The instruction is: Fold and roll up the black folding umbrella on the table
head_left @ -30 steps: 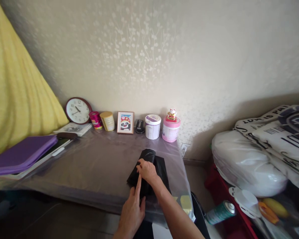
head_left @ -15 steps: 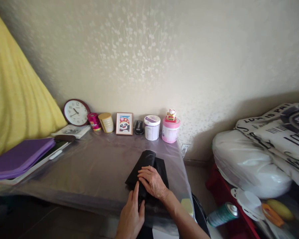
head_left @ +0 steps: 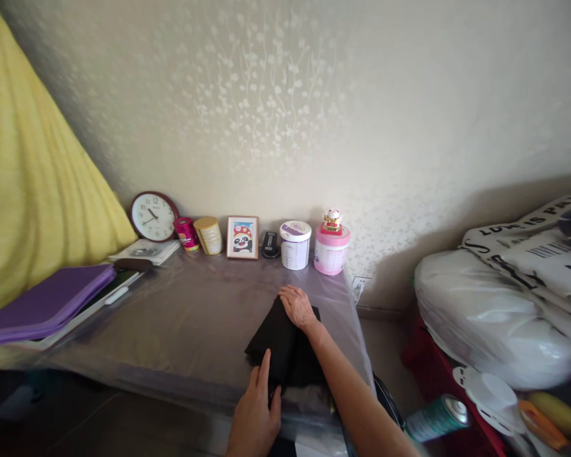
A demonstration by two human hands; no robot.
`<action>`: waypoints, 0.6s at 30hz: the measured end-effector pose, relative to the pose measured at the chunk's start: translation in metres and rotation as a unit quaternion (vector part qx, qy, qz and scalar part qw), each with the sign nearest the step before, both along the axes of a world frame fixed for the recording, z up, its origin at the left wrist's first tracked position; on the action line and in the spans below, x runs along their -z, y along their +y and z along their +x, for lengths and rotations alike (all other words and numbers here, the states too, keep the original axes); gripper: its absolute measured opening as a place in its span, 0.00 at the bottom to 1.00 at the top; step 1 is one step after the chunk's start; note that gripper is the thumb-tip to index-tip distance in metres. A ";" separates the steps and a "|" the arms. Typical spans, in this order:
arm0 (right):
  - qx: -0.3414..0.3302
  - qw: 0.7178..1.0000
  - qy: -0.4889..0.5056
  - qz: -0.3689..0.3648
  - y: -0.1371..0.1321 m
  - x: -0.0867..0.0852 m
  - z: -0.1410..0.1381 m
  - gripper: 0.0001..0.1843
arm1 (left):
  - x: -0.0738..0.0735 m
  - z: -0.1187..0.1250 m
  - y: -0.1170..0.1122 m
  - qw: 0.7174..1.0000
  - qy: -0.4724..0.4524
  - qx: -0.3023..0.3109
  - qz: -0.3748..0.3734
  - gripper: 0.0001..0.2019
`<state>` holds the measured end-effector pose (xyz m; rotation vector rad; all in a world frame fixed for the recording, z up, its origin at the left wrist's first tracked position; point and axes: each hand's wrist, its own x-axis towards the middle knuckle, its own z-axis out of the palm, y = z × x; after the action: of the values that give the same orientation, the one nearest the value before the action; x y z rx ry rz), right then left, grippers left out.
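Observation:
A folded black bag or cloth [head_left: 278,343] lies on the plastic-covered table [head_left: 190,317], near its right front corner. My right hand [head_left: 296,306] lies flat and open on the far end of the black fold, pressing it down. At the near end, my left hand [head_left: 255,412] rests on the black material with its index finger stretched along it and the other fingers loosely spread.
Along the wall stand a clock [head_left: 153,216], a red can [head_left: 186,233], a yellow tin [head_left: 208,235], a panda picture frame [head_left: 242,237], a white tub [head_left: 294,244] and a pink tub [head_left: 331,249]. A purple folder [head_left: 47,303] lies left. Bundled bedding [head_left: 499,304] is piled right.
My right hand has slid from the middle of the black fold to its far end, flattening the raised roll there. My left hand has stayed at the near end.

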<state>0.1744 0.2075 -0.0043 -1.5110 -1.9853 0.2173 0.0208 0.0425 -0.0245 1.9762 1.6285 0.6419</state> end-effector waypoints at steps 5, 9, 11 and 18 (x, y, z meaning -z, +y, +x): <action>0.131 0.990 0.043 -0.034 -0.003 0.004 0.030 0.15 | 0.002 0.000 -0.001 1.000 0.005 -0.002 0.013 0.28; 0.206 0.973 0.080 -0.062 -0.034 0.010 0.062 0.15 | 0.007 0.000 -0.002 0.999 0.020 -0.006 0.039 0.28; 0.219 0.968 0.099 -0.074 -0.052 0.012 0.071 0.16 | 0.009 -0.001 -0.002 0.999 0.022 -0.007 0.048 0.27; 0.208 0.958 0.177 -0.084 -0.092 0.013 0.058 0.14 | 0.012 -0.001 -0.001 0.997 0.026 -0.006 0.076 0.27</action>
<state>0.2322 0.1156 -0.0175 -1.8127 -1.3635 0.4516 0.0195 0.0414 -0.0362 2.1067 1.6672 0.7446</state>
